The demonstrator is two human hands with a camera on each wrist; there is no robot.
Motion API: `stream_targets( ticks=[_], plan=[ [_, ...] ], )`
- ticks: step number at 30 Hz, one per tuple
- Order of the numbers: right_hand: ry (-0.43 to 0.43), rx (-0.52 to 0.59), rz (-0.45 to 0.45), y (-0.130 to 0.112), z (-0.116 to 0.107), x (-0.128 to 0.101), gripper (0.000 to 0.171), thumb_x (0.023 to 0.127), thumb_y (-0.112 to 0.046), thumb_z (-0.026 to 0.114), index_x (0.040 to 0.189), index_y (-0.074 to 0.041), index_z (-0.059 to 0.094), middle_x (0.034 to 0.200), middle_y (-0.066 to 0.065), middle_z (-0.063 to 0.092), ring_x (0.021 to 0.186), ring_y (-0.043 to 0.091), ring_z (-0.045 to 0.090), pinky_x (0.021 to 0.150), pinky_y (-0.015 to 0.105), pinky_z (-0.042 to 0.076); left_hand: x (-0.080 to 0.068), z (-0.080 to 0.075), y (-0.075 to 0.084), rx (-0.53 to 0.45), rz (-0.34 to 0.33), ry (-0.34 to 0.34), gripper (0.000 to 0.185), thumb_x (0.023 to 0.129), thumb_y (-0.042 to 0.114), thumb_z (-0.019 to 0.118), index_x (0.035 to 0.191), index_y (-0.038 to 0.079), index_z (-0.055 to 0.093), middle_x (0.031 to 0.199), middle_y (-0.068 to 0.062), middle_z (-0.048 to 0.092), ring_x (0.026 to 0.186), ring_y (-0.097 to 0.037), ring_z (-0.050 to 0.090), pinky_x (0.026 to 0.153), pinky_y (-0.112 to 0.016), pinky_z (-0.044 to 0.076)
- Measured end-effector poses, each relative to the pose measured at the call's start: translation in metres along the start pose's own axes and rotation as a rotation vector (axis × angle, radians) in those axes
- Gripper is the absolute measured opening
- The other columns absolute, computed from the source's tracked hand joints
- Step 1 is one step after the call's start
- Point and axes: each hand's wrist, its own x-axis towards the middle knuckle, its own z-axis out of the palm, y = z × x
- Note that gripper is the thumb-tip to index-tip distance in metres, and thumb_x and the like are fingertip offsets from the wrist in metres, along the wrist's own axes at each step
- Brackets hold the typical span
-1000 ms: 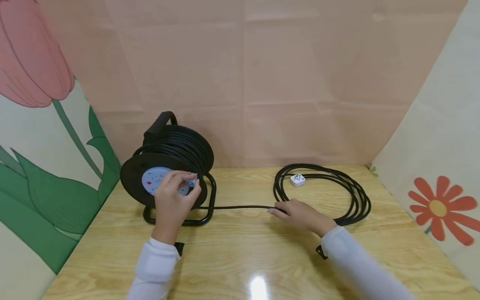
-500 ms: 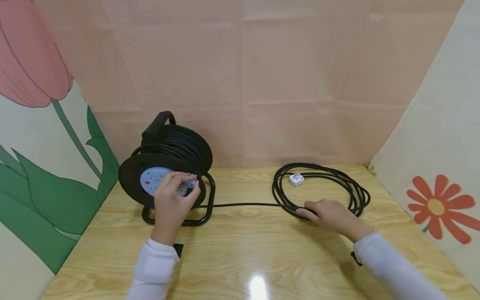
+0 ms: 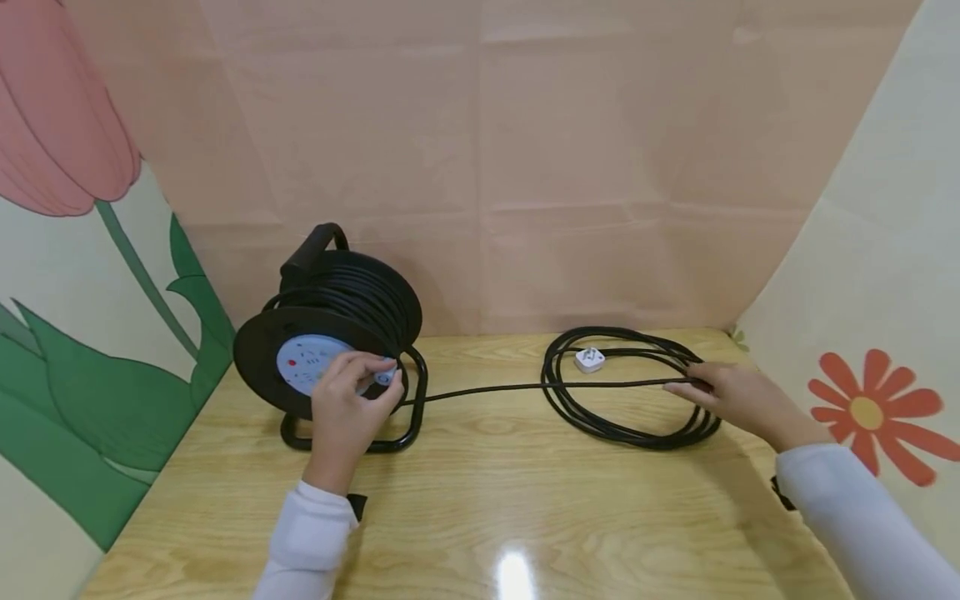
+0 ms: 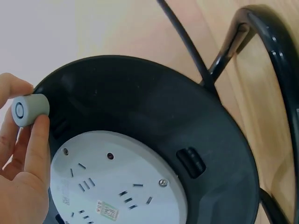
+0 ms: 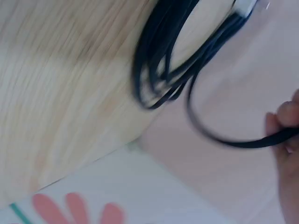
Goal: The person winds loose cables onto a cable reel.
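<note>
A black cable reel (image 3: 262,358) with a pale blue-grey socket panel (image 3: 303,360) stands at the left of the table. My left hand (image 3: 347,412) pinches the small grey crank knob (image 4: 33,109) on the reel's face between thumb and fingers. From the reel a black cable (image 3: 495,388) runs right, across the loose coil (image 3: 600,429), to my right hand (image 3: 738,402). That hand grips the cable over the coil's right side. In the right wrist view the cable (image 5: 243,143) bends away from the fingers toward the coil. A white plug (image 3: 590,359) lies inside the coil.
The wooden table (image 3: 465,508) ends at a pink backdrop (image 3: 600,167), with flower-printed panels at left and right. The reel's black tube stand (image 3: 408,437) rests on the table, and its carrying handle (image 3: 311,250) rises at the back.
My right hand has moved right along the table and slightly back, from the coil's left edge to its right side, still gripping cable. The left hand stays on the knob.
</note>
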Motion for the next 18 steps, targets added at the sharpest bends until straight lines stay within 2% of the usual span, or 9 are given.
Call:
stream_targets(
  ticks=[4, 6, 11, 18],
  plan=[
    [0.069, 0.043, 0.038, 0.017, -0.001, 0.0, 0.039, 0.099, -0.039, 0.065, 0.071, -0.02, 0.044, 0.064, -0.004, 0.039, 0.057, 0.013, 0.037, 0.058, 0.033, 0.034, -0.004, 0.004, -0.002, -0.044, -0.03, -0.012, 0.014, 0.08, 0.003, 0.083, 0.09, 0.008, 0.076, 0.099, -0.001, 0.064, 0.091, -0.013, 0.064, 0.08, -0.024, 0.057],
    [0.059, 0.053, 0.047, 0.018, 0.0, 0.002, 0.037, 0.1, -0.04, 0.062, 0.074, -0.02, 0.046, 0.066, -0.004, 0.041, 0.059, 0.014, 0.038, 0.06, 0.034, 0.035, -0.006, 0.005, -0.004, -0.07, -0.056, -0.015, 0.012, 0.081, 0.006, 0.083, 0.09, 0.009, 0.075, 0.098, -0.001, 0.063, 0.089, -0.014, 0.064, 0.078, -0.026, 0.058],
    [0.038, 0.06, 0.055, 0.009, -0.002, 0.007, 0.036, 0.102, -0.043, 0.057, 0.077, -0.019, 0.051, 0.067, -0.004, 0.043, 0.059, 0.014, 0.04, 0.058, 0.035, 0.035, -0.011, 0.009, -0.007, -0.138, -0.148, -0.025, 0.013, 0.083, 0.013, 0.083, 0.088, 0.009, 0.072, 0.094, -0.002, 0.06, 0.086, -0.013, 0.062, 0.074, -0.027, 0.059],
    [0.178, 0.018, 0.009, -0.005, -0.005, 0.023, 0.037, 0.098, -0.041, 0.066, 0.071, -0.024, 0.048, 0.057, -0.009, 0.037, 0.05, 0.011, 0.036, 0.053, 0.032, 0.033, -0.017, 0.009, -0.009, -0.139, -0.247, -0.066, 0.013, 0.084, 0.014, 0.082, 0.088, 0.01, 0.07, 0.093, -0.002, 0.058, 0.086, -0.011, 0.062, 0.069, -0.024, 0.058]
  ],
)
